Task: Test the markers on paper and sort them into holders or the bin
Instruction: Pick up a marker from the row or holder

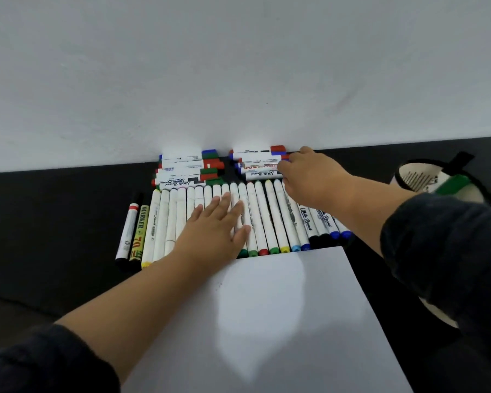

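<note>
Black matte table [40, 222] against a white wall. Nearest: blank sheet of paper [281, 321], smooth, unmarked. Beyond it, a row of slim white markers [270, 219] with coloured caps; left hand [216, 228] rests flat on them, fingers spread. Farthest: stacked whiteboard markers [255, 168]; right hand [309, 177] curls onto one. Step judged: selecting a marker; next, uncapping and scribbling.

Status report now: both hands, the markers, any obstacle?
Left hand flat on the marker row. Right hand reaching into the right marker stack, grip hidden. Paper unmarked. Nothing in the way.
</note>
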The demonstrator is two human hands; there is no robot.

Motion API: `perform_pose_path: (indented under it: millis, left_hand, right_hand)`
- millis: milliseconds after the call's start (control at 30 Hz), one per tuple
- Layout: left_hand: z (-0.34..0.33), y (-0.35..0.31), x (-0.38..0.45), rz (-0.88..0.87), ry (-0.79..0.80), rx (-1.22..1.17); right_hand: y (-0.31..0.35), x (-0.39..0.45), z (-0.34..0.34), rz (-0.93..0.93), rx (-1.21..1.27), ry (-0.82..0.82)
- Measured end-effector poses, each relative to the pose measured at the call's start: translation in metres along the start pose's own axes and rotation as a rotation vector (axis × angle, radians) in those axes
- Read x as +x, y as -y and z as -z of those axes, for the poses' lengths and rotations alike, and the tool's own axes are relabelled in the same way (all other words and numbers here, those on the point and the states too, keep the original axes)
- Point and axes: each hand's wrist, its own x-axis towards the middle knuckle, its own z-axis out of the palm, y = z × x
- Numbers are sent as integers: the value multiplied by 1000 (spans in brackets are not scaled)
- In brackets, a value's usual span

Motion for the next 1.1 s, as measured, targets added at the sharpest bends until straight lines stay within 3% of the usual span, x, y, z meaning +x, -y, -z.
perform_pose_path:
  millis: [567, 833, 1100]
  left_hand:
    - [-9, 6, 3, -10, -40, 34]
    - [-10, 7, 1, -7, -6, 26]
    - [6, 3, 6, -9, 148, 84]
  right_hand:
    - [15, 69, -25, -19, -6, 157]
    - [19, 69, -22, -14, 65, 59]
    - [26, 34, -3, -4, 228, -40]
